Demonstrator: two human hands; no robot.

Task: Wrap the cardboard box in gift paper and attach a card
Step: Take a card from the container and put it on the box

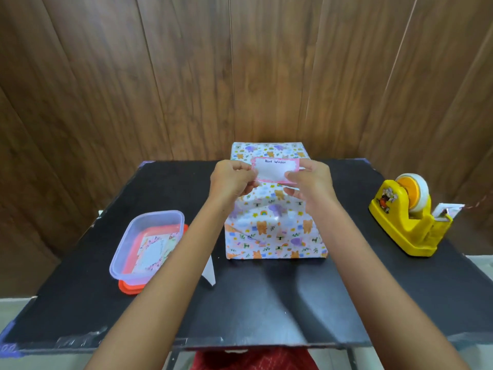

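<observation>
A box (272,231) wrapped in white gift paper with bears and rainbows stands in the middle of the black table (266,303). Above its top I hold a small white card (274,170) with a pink border and the words "Best Wishes". My left hand (230,180) pinches the card's left edge. At the card's right edge my right hand (310,180) pinches it too. Whether the card touches the box top I cannot tell.
A clear plastic tub (145,247) on a red lid holds more cards at the left. A white paper strip (209,273) lies beside it. A yellow tape dispenser (410,220) stands at the right. A wood-panel wall rises behind the table.
</observation>
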